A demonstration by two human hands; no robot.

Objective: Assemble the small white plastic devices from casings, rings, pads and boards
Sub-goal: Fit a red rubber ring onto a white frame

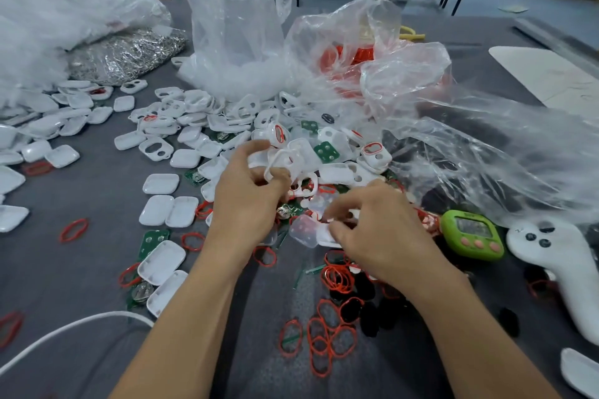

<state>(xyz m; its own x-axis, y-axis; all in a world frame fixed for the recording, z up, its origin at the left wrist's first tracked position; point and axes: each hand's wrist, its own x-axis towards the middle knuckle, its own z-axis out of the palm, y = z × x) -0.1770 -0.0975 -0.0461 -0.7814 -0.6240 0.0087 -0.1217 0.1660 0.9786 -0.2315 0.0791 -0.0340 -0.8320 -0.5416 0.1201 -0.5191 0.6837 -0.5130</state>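
My left hand [249, 191] grips a white casing frame [280, 162] with open cut-outs, lifted slightly above the heap. My right hand [376, 230] reaches into the pile at centre, its fingertips pinching a small pale part next to a translucent pad [303, 230]; what exactly it holds is hidden by the fingers. White casings [168, 210] lie scattered across the grey table [81, 269]. Red rings [327, 340] are strewn near the front. Green boards [325, 152] poke out among the casings.
Crumpled clear plastic bags [240, 26] rise behind the heap and spread right. A bag of metal clips [126, 52] sits back left. A green timer [471, 235] and a white controller [557, 272] lie at the right. A white cable [64, 330] curves front left.
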